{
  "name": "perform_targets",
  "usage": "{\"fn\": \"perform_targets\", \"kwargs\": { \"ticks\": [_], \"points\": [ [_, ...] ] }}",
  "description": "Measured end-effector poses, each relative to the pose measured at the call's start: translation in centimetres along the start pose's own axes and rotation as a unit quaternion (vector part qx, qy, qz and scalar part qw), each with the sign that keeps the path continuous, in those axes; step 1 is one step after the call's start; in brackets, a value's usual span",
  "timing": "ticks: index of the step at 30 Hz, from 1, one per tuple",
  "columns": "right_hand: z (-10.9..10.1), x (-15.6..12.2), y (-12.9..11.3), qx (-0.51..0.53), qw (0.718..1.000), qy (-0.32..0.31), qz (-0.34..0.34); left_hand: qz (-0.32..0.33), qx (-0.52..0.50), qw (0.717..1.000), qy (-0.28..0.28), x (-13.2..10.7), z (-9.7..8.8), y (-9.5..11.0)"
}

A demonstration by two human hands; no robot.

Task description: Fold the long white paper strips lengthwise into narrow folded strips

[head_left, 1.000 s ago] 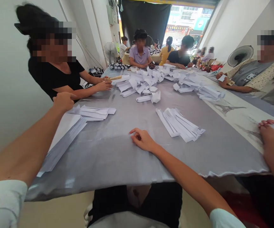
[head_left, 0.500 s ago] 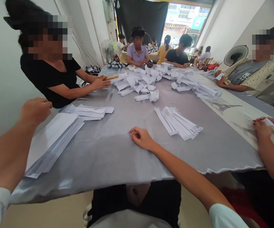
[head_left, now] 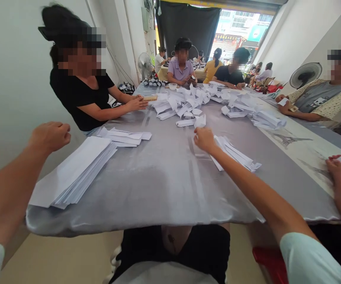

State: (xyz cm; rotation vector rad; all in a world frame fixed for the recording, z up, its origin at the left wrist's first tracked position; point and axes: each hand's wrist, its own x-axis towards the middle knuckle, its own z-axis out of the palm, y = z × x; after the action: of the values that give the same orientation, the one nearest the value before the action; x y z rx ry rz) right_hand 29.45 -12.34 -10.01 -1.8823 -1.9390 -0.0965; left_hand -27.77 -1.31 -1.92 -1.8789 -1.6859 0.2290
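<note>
Left hand [head_left: 52, 136], fisted, is held near stacked white paper sheets [head_left: 74, 169]; right hand [head_left: 204, 139], grip indiscernible, is placed near folded white paper strips [head_left: 237, 152].

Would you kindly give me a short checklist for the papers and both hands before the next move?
1. Left hand holding nothing: cannot tell; its palm is hidden.
2. Right hand off the folded strips: cannot tell; it is right beside them.
3. Paper stack lying on the table: ok.
4. Stack edges squared: not ok; they fan out.
5. Black-shirted co-worker's hands clear of the stack: ok.
</note>
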Motion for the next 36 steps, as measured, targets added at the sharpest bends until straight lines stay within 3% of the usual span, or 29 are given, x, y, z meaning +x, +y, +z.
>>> {"fn": "perform_targets", "kwargs": {
  "ticks": [5, 9, 14, 19, 25, 30, 36],
  "points": [
    [-3.9, 5.1, 5.9, -0.201, 0.970, -0.032, 0.134, 0.022, -0.073, 0.997, -0.023, 0.3, 0.7, 0.1],
    [-5.4, 5.5, 9.7, -0.260, 0.952, -0.064, 0.149, 0.036, -0.071, 0.997, -0.015, 0.7, 0.8, 0.7],
    [-4.4, 3.6, 11.6, -0.220, 0.969, -0.079, 0.078, 0.054, -0.062, 0.997, 0.012, 1.4, 0.1, 1.3],
    [-2.2, 2.8, 10.4, -0.186, 0.980, -0.072, -0.024, 0.049, -0.141, 0.989, -0.001, 1.4, -1.9, 3.4],
    [-0.1, 3.5, 7.7, -0.124, 0.987, -0.038, -0.096, 0.069, -0.248, 0.963, -0.082, -2.6, -4.5, 7.3],
    [1.2, 4.3, 4.1, -0.037, 0.992, 0.000, -0.119, 0.119, -0.213, 0.963, -0.116, -5.7, -4.1, 8.7],
    [1.7, 5.2, -1.4, 0.078, 0.984, 0.036, -0.155, 0.133, -0.187, 0.968, -0.104, -6.7, -3.5, 9.3]
  ]
}}
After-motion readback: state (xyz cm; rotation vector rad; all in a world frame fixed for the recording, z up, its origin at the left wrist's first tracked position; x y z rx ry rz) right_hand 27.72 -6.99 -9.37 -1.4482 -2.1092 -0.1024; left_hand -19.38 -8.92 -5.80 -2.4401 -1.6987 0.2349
